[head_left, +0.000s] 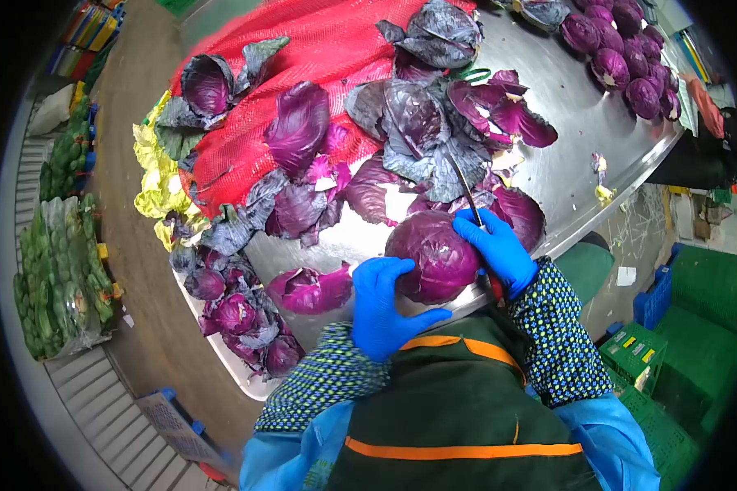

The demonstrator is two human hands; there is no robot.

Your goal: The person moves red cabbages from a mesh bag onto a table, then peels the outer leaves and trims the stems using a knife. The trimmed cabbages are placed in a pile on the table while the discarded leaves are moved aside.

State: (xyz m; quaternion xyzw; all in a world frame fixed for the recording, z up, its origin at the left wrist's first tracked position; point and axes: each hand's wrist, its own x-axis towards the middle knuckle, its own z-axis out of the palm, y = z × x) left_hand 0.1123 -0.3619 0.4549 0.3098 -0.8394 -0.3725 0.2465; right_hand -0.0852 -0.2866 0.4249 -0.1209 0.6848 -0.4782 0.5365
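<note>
A purple cabbage [434,255] rests on the metal table close to my body. My left hand [385,307], in a blue glove, is at its left side with thumb and fingers spread apart. On the cabbage's right side is my right hand [495,252], also gloved, its fingers closed round a knife [465,184]. The blade points up and away over the loose leaves, and part of the handle shows below the hand. Torn outer leaves [418,123] lie in a heap beyond the cabbage. One loose purple leaf [311,290] lies left of my left hand.
Red netting [311,49] spreads under leaves at the back left. Trimmed cabbages [622,53] are piled at the back right of the metal table [561,176]. A white tray [221,350] of cabbages and leaves stands at the left. Green crates [635,356] are at the lower right.
</note>
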